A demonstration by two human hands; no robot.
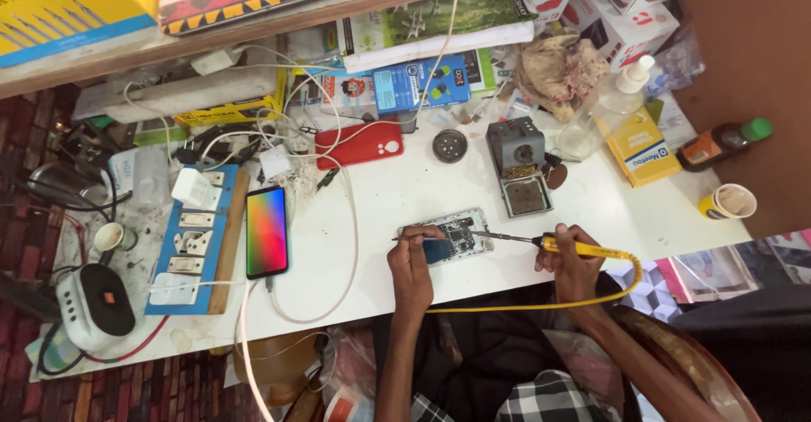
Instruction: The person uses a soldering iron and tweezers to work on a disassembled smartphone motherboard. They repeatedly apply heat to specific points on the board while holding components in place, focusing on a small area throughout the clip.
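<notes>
An opened phone (452, 234) with its circuit board exposed lies on the white table (405, 194). My left hand (411, 257) rests at its left edge and grips thin tweezers (416, 237) pointed at the board. My right hand (568, 257) holds a yellow-handled soldering iron (541, 241) whose metal tip touches the board's right side. Its yellow cable (591, 297) loops back under my wrists.
A soldering iron stand (518, 162) sits behind the phone. To the left lie a lit phone (266, 232) with a colourful screen, a red phone (359, 145), a blue switch board (196, 240) and tangled white cables. Bottles, a yellow box (644, 147) and a paper cup (728, 201) stand right.
</notes>
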